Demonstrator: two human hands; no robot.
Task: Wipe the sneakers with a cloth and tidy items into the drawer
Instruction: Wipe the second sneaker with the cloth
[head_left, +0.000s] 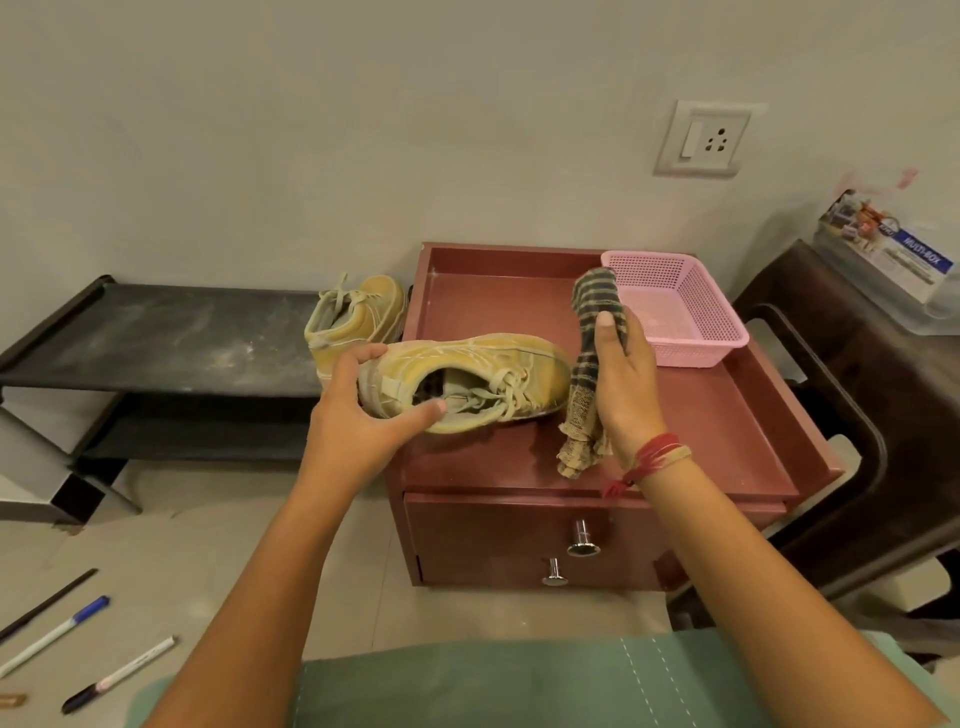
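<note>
Dusty tan sneaker (498, 364) over the red cabinet top (701, 415), heel clamped in fingers of left hand (358, 415), long axis sideways, toe pointing at right hand (621, 379), fingers curled round checked cloth (584, 395)

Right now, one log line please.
left hand: grips sneaker | right hand: grips cloth | other sneaker: on rack | basket: on cabinet

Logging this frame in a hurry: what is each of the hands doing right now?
Left hand: grips the heel of the yellow sneaker.
Right hand: holds the checked cloth.
</note>
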